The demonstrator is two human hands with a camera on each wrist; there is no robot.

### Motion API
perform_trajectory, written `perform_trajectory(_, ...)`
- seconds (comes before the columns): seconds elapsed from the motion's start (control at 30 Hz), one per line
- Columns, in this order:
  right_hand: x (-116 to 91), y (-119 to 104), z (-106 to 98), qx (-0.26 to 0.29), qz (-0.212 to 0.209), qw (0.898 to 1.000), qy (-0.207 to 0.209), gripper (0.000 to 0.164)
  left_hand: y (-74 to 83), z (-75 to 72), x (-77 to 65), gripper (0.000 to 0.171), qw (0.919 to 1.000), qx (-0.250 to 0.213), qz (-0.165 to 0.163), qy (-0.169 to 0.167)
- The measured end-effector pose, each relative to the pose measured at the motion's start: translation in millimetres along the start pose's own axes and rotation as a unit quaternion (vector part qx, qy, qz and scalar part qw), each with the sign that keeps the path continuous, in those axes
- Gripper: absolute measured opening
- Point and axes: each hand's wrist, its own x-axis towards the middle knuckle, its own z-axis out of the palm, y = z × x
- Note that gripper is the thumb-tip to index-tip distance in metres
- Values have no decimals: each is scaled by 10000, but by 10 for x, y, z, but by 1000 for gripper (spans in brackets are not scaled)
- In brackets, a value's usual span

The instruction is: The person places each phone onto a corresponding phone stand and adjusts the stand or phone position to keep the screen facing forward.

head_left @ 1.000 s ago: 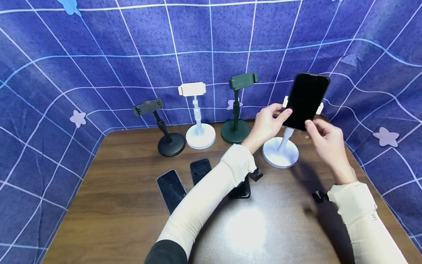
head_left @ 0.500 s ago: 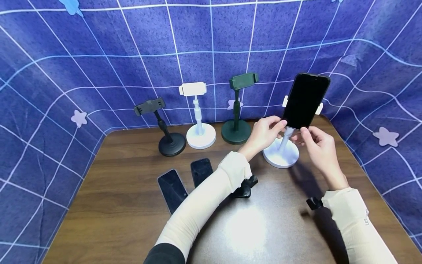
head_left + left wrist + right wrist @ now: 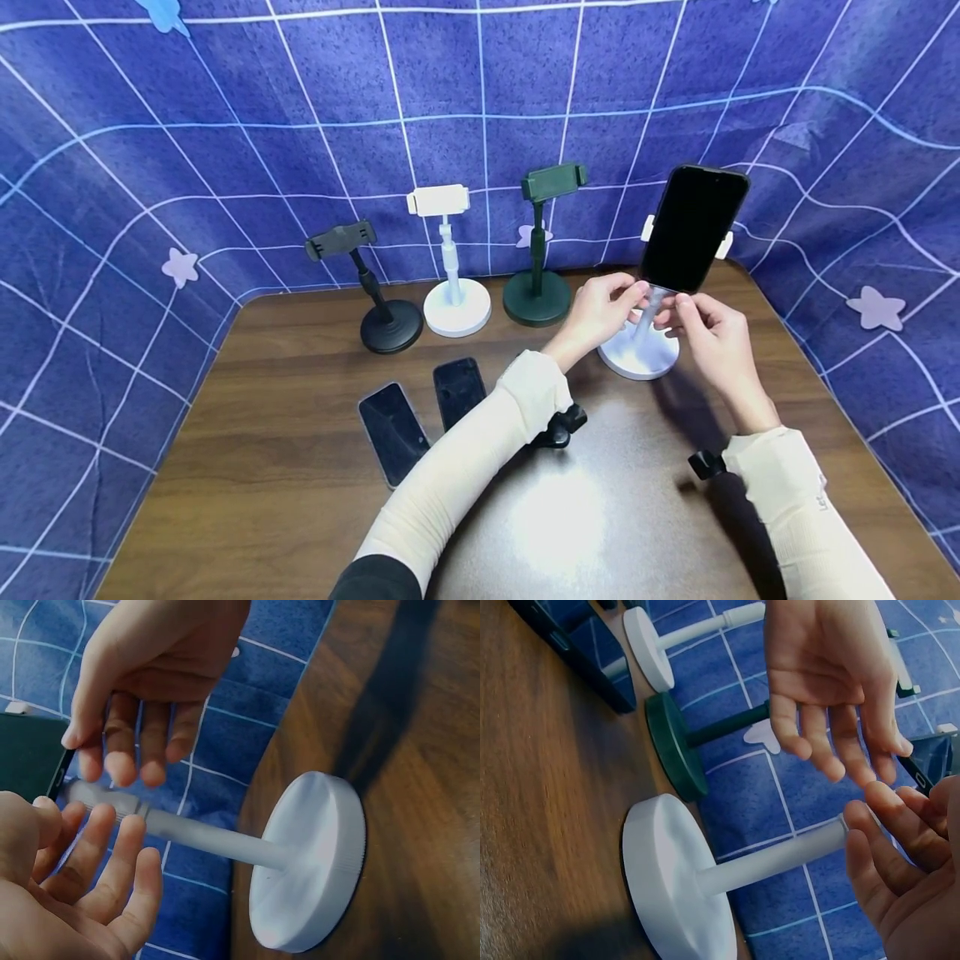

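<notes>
A black smartphone (image 3: 693, 229) stands upright, leaning back, in the clamp of a white phone stand (image 3: 639, 357) at the right. White clamp ends show at both long sides of the phone; the rest of the clamp is hidden behind it. My left hand (image 3: 602, 310) pinches the phone's lower left corner, thumb in front. At the lower right corner my right hand (image 3: 716, 340) does the same. In the left wrist view, the other fingers of the left hand (image 3: 82, 889) and right hand (image 3: 154, 682) curve loosely beside the stand's stem (image 3: 214, 836).
Left of this stand are a green stand (image 3: 537, 298), another white stand (image 3: 457, 308) and a black stand (image 3: 391, 327). Phones lie on the wooden table: a left one (image 3: 392, 433), a middle one (image 3: 457, 390), and one mostly under my left forearm (image 3: 553, 437). Patterned blue cloth (image 3: 300, 167) hangs behind.
Both hands have slid down from the phone's lower sides to its bottom corners and come closer together. The phone and stands have stayed in place.
</notes>
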Motion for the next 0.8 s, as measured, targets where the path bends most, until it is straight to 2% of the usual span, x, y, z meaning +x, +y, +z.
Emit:
perform_trajectory(0.2, -8, -10, 60, -291, -37, 9995, -63, 26, -112, 14, -86, 23, 9997, -185, -44, -166)
perform_trajectory(0.43, 7, -5, 92, -530, 31, 9985, -113, 27, -327, -93, -188, 25, 9976, -640, -263, 36)
perform_trajectory(0.63, 7, 6, 132, -532, 189, 9983, -142, 29, -529, -289, -195, 26, 9969, -641, -358, 285)
perform_trajectory(0.8, 23, 49, 230, -386, 304, 9987, -148, 27, -607, -532, -188, 26, 9978, -385, -388, 374)
